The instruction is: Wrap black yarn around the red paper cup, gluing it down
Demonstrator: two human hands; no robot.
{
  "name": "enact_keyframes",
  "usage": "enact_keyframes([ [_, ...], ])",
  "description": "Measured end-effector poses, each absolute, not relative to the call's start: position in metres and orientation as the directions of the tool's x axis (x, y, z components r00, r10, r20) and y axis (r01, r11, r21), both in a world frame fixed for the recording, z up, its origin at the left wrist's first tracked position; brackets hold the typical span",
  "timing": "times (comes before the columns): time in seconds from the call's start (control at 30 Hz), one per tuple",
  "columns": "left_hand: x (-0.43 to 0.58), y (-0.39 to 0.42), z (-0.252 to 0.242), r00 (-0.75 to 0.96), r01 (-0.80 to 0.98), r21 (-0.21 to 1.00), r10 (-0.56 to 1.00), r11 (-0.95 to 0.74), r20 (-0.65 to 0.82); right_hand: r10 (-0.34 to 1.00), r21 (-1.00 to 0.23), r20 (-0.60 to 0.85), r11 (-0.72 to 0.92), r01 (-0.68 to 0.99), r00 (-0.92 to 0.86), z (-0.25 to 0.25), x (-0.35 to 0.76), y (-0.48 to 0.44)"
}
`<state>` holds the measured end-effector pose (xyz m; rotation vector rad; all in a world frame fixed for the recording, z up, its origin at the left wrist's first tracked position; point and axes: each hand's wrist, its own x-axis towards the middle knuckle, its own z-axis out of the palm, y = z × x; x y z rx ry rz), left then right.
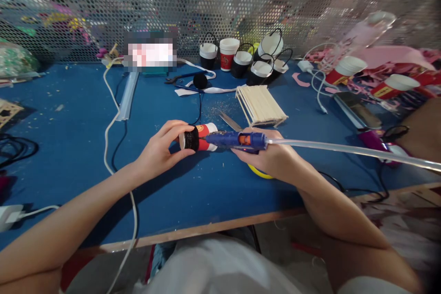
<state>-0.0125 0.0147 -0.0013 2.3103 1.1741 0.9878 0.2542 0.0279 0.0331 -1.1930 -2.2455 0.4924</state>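
My left hand [167,144] pinches the base end of a red and white paper cup [206,129] lying on its side, its lower part wrapped in black cord [191,139]. Gripped in my right hand [272,158] is a blue hot glue gun [227,139] with a long clear glue stick [344,148] sticking out of its back. The nozzle points left and meets the cup by the edge of the black wrapping; whether it touches, I cannot tell. Scissors [230,121] with a yellow handle lie partly hidden beneath my right hand.
Several cups with black wrapping and handles [242,62] stand at the back. A small wooden-stick rack [262,104], a black cord ball [200,81] and a white cable [109,133] lie on the blue table [165,206]. Pink scraps, a phone [358,109] and red cups are at right.
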Motion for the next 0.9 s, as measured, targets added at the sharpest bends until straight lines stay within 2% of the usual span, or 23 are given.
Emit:
enact_keyframes([
  [0.2, -0.0120, 0.0150, 0.0010, 0.418, 0.574, 0.567, 0.807, -0.591, 0.418, 0.829, -0.534, 0.299, 0.556, 0.637, -0.473, 0.0328, 0.2549, 0.0259],
  [0.47, -0.0138, 0.0140, -0.0035, 0.428, 0.583, 0.545, 0.798, -0.602, 0.424, 0.858, -0.575, 0.265, 0.508, 0.642, -0.441, 0.0335, 0.2551, 0.0269],
  [0.7, -0.0119, 0.0130, 0.0002, 0.468, 0.613, 0.462, 0.766, -0.641, 0.441, 0.830, -0.515, 0.311, 0.557, 0.652, -0.464, 0.0340, 0.2551, 0.0288],
  [0.9, -0.0102, 0.0122, 0.0027, 0.515, 0.612, 0.386, 0.718, -0.691, 0.468, 0.844, -0.528, 0.304, 0.535, 0.660, -0.441, 0.0329, 0.2559, 0.0295],
])
